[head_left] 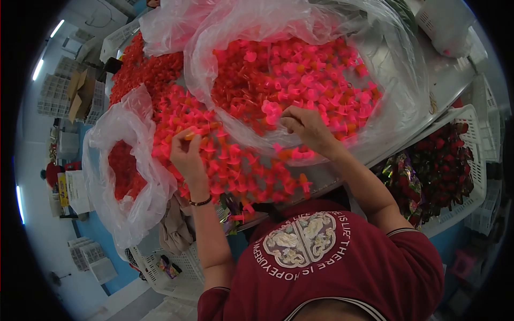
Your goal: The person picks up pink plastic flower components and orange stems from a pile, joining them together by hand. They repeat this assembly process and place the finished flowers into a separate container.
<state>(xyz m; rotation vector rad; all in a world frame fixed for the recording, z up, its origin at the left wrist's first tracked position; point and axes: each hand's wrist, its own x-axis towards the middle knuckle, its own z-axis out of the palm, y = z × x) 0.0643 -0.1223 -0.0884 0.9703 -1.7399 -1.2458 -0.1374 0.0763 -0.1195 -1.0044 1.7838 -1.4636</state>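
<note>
My left hand (188,155), with a dark beaded bracelet at the wrist, is closed over the loose pink and red plastic pieces (227,163) on the table. A small orange and pink piece (190,135) is pinched at its fingertips. My right hand (305,125) is closed at the near edge of a large open clear bag (201,69). Its fingertips meet a bright pink piece (271,111). Many pink and red pieces (316,80) fill that bag. Left of my left hand, a smaller clear bag (93,155) holds red pieces (124,168).
On the right, a white crate (478,176) holds dark red and green wrapped items (441,166). Another white crate (179,275) stands below the table at the lower left. A filled white bag (447,27) is at the upper right. Stacked crates (53,93) stand at the far left.
</note>
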